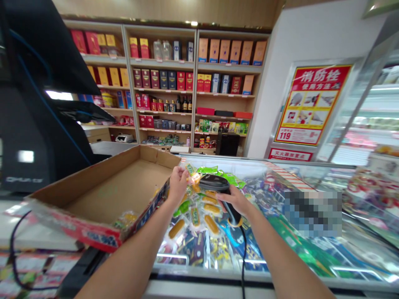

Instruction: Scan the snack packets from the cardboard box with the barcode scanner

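Fingers point(179, 172) of the left hand point(177, 186) are closed narrow around a small wrapped packet point(192, 178), which has yellow colour and shows only a little between them. Fingers point(222, 198) of the right hand point(234, 201) wrap around the grip of a black handheld barcode scanner point(215, 182). Its head points toward the left, very near to the small packet, and a black cable point(243, 253) hangs down from its lower end, which has a yellow ring.

Both hands are above a display freezer point(205, 280) with a shiny glass top. Inside it lie many clear packets with yellow sausage-shaped food point(212, 224), and also green packets point(208, 169) at the far side. Just left of the left hand, a cardboard tray point(102, 195) stands tilted, with its low side beside the freezer and a red printed strip on its outer wall. Only one loose packet point(126, 218) is lying near its corner.

At left, a black checkout terminal point(34, 137) stands behind a white worktop point(31, 232), and a banknote counter point(124, 138) is farther back. Behind are wooden shelves point(162, 62) with boxed goods and bottles. On the right wall hangs a red fire hydrant instruction poster point(311, 104).
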Demonstrator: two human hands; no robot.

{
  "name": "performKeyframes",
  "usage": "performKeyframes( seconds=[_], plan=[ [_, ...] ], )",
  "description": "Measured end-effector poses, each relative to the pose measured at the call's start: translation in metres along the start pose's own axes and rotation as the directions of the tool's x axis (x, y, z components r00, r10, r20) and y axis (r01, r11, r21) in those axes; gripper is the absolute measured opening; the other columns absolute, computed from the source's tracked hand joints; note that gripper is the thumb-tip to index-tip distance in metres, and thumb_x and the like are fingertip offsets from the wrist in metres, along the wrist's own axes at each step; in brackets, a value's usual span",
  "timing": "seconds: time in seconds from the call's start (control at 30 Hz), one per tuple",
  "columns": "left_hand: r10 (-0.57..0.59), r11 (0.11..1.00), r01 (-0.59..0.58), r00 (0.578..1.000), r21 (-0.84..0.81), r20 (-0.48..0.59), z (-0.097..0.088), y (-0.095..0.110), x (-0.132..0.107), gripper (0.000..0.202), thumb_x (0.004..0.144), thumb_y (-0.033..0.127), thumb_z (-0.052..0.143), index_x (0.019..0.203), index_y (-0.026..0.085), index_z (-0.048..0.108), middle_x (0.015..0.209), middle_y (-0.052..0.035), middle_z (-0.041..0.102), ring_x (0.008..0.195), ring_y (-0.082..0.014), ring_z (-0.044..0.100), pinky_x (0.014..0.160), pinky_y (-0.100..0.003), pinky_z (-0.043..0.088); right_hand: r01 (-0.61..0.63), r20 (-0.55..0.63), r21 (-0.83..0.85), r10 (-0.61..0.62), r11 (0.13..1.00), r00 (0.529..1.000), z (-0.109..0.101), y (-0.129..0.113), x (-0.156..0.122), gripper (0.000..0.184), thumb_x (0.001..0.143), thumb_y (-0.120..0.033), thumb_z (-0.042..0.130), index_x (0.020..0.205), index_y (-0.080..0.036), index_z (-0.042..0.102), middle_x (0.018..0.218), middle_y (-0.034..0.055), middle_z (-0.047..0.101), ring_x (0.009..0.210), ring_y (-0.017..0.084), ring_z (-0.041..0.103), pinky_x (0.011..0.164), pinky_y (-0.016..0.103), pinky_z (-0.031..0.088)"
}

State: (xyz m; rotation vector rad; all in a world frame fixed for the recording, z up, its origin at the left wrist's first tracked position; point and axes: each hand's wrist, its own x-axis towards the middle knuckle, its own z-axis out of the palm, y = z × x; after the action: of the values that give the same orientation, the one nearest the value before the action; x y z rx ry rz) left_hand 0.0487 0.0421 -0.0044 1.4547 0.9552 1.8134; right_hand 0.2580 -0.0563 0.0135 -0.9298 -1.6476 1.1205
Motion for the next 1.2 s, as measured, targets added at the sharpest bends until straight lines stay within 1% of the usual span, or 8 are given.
performKeyframes(
  seconds=[0.43,0.6,0.7,0.77,0.9,1.0,1.1,1.2],
  plan=[
    [-0.044,0.999,0.044,0.999,-0.004,0.023,0.0,0.001,-0.002,0.016,0.08,0.034,0.056,0.078,0.022,0.046,0.065,0.004,0.051,0.056,-0.0131,0.052,0.051,-0.023,0.045,-0.007,-0.07,0.06,0.012,0.998,0.997,0.004,-0.001,0.002,0.03,0.072,-0.042,0.075,0.057,-0.018,0.064,0.043,0.0005,0.057,0.034,0.012,0.048,0.036,0.023,0.039],
    [0.215,0.935,-0.216,0.976,0.281,0.036,-0.006,0.012,-0.003,0.01,0.082,0.026,0.053,0.075,0.022,0.048,0.078,-0.0011,0.057,0.077,-0.017,0.058,0.075,-0.03,0.05,0.017,-0.29,0.124,0.02,0.992,0.957,-0.001,0.003,0.009,0.03,0.068,-0.044,0.075,0.064,-0.016,0.065,0.046,0.001,0.06,0.035,0.013,0.052,0.036,0.024,0.04],
    [0.38,0.81,-0.389,0.918,0.438,0.113,-0.011,0.022,-0.002,0.009,0.081,0.02,0.052,0.073,0.022,0.049,0.093,-0.0061,0.06,0.093,-0.02,0.058,0.087,-0.033,0.048,0.046,-0.467,0.224,0.066,0.974,0.882,-0.009,0.001,0.012,0.033,0.065,-0.047,0.075,0.07,-0.016,0.064,0.048,0.0,0.06,0.036,0.014,0.053,0.036,0.025,0.042],
    [0.412,0.737,-0.437,0.895,0.516,0.17,-0.015,0.026,-0.001,0.011,0.08,0.017,0.052,0.071,0.022,0.048,0.095,-0.0071,0.059,0.094,-0.0206,0.058,0.088,-0.033,0.048,0.099,-0.554,0.282,0.078,0.954,0.829,-0.015,-0.002,0.012,0.035,0.063,-0.047,0.076,0.073,-0.016,0.063,0.048,-0.0011,0.06,0.036,0.014,0.054,0.037,0.025,0.043],
    [0.297,0.587,-0.375,0.924,0.718,0.24,-0.018,0.024,0.001,0.011,0.075,0.011,0.053,0.07,0.021,0.053,0.095,-0.009,0.06,0.092,-0.023,0.06,0.088,-0.035,0.048,0.196,-0.632,0.357,0.081,0.913,0.771,-0.023,-0.006,0.012,0.035,0.059,-0.047,0.078,0.072,-0.018,0.061,0.047,-0.0024,0.059,0.035,0.013,0.052,0.035,0.026,0.043],
    [0.197,0.462,-0.32,0.946,0.827,0.256,-0.02,0.029,-0.002,0.007,0.076,0.018,0.058,0.08,0.018,0.062,0.105,-0.0132,0.061,0.099,-0.0271,0.061,0.094,-0.038,0.047,0.226,-0.65,0.376,0.082,0.899,0.756,-0.023,-0.008,0.012,0.034,0.059,-0.046,0.078,0.071,-0.019,0.06,0.046,-0.0025,0.059,0.035,0.014,0.052,0.034,0.026,0.042],
    [0.107,0.35,-0.316,0.949,0.882,0.297,-0.026,0.054,-0.007,0.018,0.079,0.031,0.06,0.09,0.018,0.066,0.108,-0.0148,0.063,0.098,-0.0287,0.063,0.09,-0.038,0.048,0.228,-0.65,0.378,0.082,0.897,0.755,-0.02,-0.009,0.012,0.035,0.059,-0.045,0.078,0.071,-0.019,0.059,0.046,-0.0025,0.059,0.034,0.014,0.052,0.034,0.026,0.041],
    [-0.05,0.23,-0.354,0.926,0.907,0.374,-0.044,0.092,-0.005,0.015,0.078,0.027,0.059,0.088,0.02,0.067,0.095,-0.0118,0.069,0.088,-0.0274,0.066,0.079,-0.034,0.049,0.235,-0.653,0.38,0.079,0.895,0.753,-0.019,-0.01,0.013,0.035,0.059,-0.045,0.078,0.072,-0.019,0.059,0.047,-0.0025,0.059,0.035,0.013,0.052,0.034,0.026,0.041]
  ],
)
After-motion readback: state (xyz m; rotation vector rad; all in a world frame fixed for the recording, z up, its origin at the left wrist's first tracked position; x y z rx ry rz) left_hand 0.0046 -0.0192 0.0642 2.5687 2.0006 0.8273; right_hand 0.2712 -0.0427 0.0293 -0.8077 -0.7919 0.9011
